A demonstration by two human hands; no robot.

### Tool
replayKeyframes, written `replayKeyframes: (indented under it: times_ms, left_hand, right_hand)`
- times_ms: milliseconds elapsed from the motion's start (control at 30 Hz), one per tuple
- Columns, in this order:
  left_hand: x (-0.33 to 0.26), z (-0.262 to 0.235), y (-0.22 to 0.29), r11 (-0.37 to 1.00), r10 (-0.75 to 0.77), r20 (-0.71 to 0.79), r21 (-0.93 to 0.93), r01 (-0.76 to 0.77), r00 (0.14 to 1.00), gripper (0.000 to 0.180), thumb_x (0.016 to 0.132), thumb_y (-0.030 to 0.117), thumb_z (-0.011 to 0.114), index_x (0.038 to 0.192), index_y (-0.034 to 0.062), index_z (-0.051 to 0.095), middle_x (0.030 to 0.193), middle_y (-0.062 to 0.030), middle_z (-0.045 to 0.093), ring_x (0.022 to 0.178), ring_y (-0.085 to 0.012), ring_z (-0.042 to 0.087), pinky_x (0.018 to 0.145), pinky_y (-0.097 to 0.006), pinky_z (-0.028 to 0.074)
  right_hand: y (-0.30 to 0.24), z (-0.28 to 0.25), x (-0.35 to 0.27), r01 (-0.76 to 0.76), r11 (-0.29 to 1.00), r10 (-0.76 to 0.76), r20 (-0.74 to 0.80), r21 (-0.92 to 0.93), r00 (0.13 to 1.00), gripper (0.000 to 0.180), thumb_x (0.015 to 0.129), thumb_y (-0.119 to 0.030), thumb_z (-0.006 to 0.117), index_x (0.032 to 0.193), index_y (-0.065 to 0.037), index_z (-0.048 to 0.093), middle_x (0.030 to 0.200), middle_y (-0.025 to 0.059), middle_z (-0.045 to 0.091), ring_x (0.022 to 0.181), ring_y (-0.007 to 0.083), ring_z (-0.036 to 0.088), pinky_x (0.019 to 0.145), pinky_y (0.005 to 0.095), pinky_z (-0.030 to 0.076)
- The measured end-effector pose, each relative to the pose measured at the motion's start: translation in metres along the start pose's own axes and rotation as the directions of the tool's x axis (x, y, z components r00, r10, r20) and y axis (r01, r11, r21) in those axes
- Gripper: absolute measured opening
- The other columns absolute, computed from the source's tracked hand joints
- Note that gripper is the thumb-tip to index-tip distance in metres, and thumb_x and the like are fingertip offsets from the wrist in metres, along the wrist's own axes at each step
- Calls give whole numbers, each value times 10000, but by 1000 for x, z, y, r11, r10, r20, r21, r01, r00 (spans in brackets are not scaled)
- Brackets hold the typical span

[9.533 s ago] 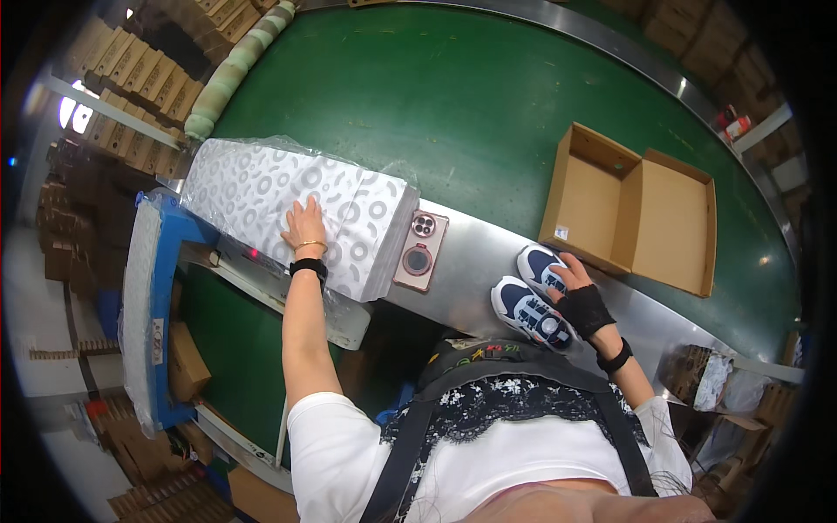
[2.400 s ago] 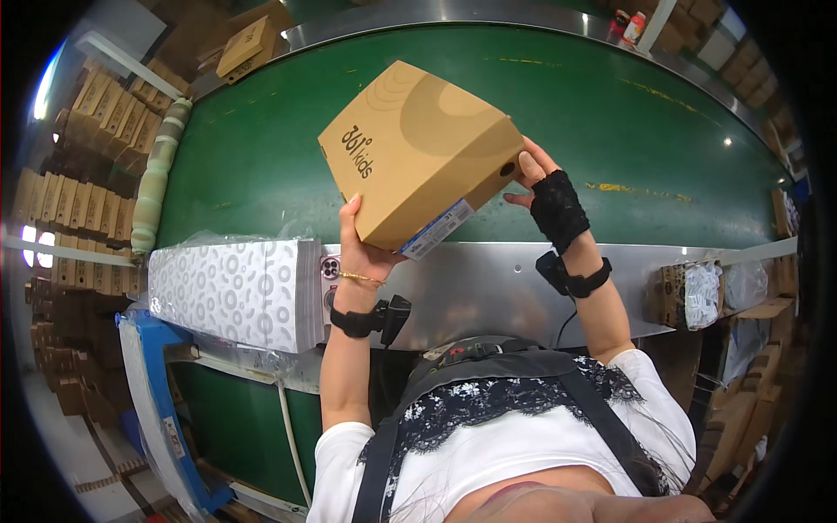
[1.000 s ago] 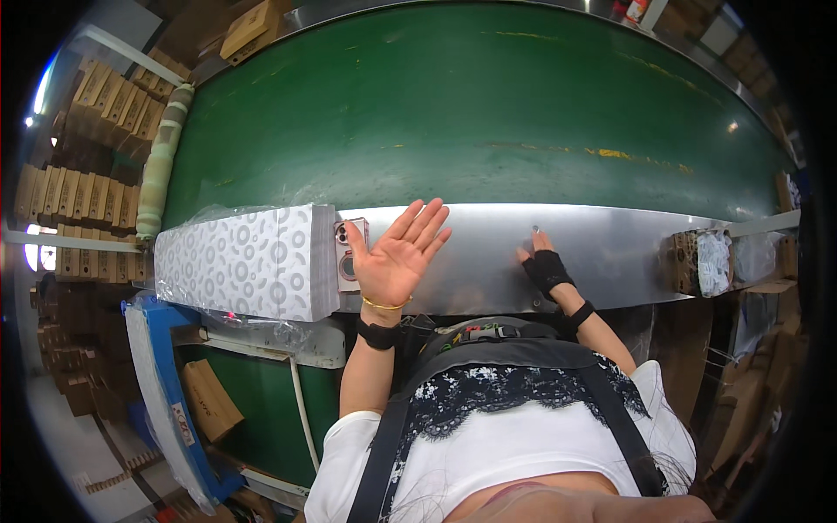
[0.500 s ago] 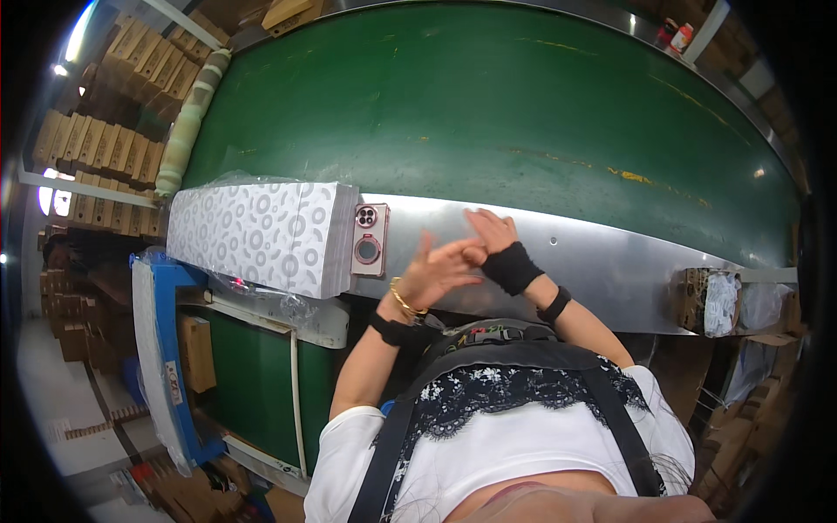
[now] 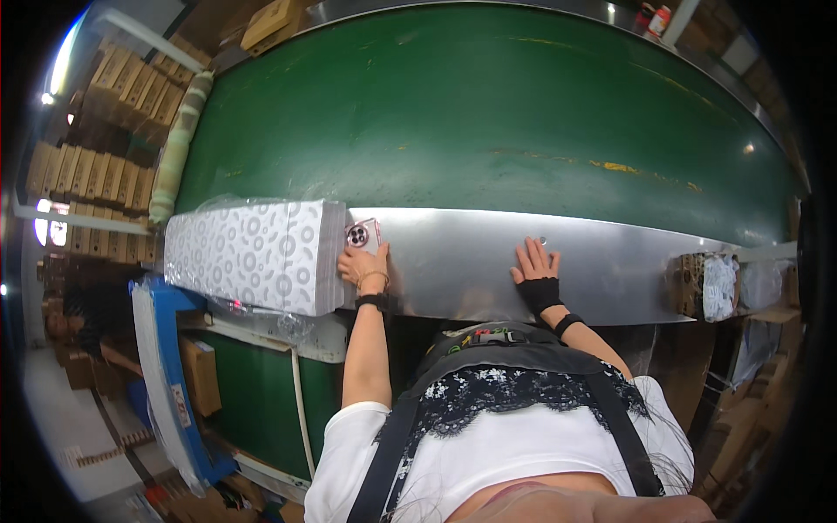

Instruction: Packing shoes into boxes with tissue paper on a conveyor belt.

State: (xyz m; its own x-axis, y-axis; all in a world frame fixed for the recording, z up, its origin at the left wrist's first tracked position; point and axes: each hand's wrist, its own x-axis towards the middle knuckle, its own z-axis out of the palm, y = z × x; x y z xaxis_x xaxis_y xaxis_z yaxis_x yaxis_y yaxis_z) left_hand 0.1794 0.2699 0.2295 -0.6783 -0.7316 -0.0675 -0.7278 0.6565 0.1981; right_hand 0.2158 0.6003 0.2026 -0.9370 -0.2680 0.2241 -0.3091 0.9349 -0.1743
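My left hand [image 5: 364,267] is closed over the lower part of a phone [image 5: 359,235] with a pinkish edge and a round dark camera block. The fingers and palm hide its ring. It lies on the bare metal strip [image 5: 453,261], just right of a tall stack of white sheets [image 5: 253,253] printed with grey rings and dashes, loosely wrapped in clear plastic. Farther right, my right hand [image 5: 537,275], in a black fingerless wrist band, rests on the metal with its fingers spread and nothing in them. A small round hole [image 5: 542,240] is beside its fingertips.
Beyond the metal runs a wide green conveyor belt [image 5: 436,113]. A carton of white plastic packets [image 5: 720,288] stands at the right end. At the left are a blue frame [image 5: 166,349], shelved brown cartons [image 5: 96,166] and a person [image 5: 74,322]. A red bottle [image 5: 659,21] stands at the far right.
My hands were together in the air over the metal. They have parted: the left came down onto the phone, the right moved right and lies flat on the metal.
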Motion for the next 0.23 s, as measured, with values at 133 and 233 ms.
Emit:
replayKeyframes:
  times_ms: [133,233]
  left_hand:
    - [-12,13,-3,1000,0,-113,-23,-3,994,792,564,518,673,1055,-42,405,1062,-198,406,1029,-350,369,877,-442,292]
    - [-12,12,1,999,-44,-48,-13,43,998,802,562,535,664,1056,-39,402,1070,-192,400,1045,-341,354,891,-444,276]
  right_hand:
    - [-2,-2,1,-11,999,11,-11,42,1000,408,748,-279,528,1109,-96,476,1264,114,370,1186,229,313,905,475,218]
    - [-2,-4,2,-5,998,5,-4,57,1000,416,745,-286,532,1116,-107,477,1265,117,369,1190,231,309,913,478,214]
